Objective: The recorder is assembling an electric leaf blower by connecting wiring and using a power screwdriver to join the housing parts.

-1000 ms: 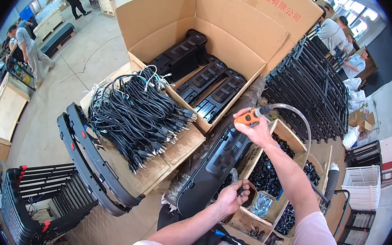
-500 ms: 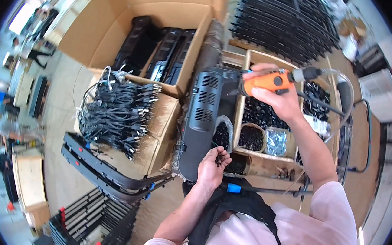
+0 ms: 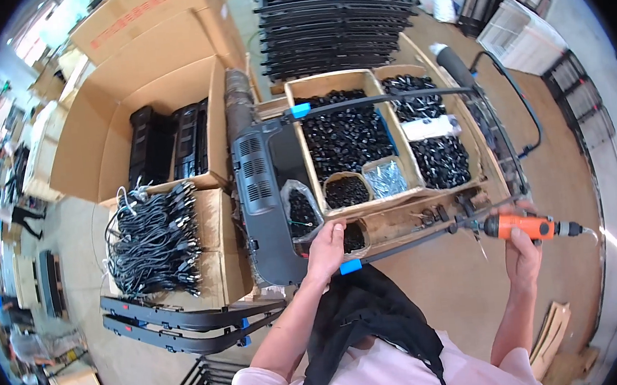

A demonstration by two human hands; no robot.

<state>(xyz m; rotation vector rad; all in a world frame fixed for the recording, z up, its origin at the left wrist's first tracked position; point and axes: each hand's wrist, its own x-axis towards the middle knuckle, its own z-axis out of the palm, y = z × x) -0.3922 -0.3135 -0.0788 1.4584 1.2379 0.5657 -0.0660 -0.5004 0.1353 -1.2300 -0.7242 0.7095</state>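
Here the right hand (image 3: 523, 258) is clenched around an orange power screwdriver with a black nose (image 3: 524, 226), held level just off the right end of the wooden parts tray (image 3: 399, 217), its tip pointing left toward the tray's front rail. The left hand (image 3: 326, 249) reaches into a small dark bin of black screws (image 3: 353, 236) at the tray's front edge, fingers curled over the rim; whether they pinch anything cannot be told. Just left of that hand lies a dark grey moulded plastic panel with vent slots (image 3: 261, 196), resting against the tray. The tray's compartments hold heaps of small black fittings (image 3: 347, 134) and a clear bag of silvery screws (image 3: 386, 178). Farther left, a bundle of black cables (image 3: 151, 239) sits on a flat cardboard box, and behind it an open large cardboard carton (image 3: 133, 112) holds more dark panels. Black metal frames (image 3: 330, 18) are stacked beyond the tray.
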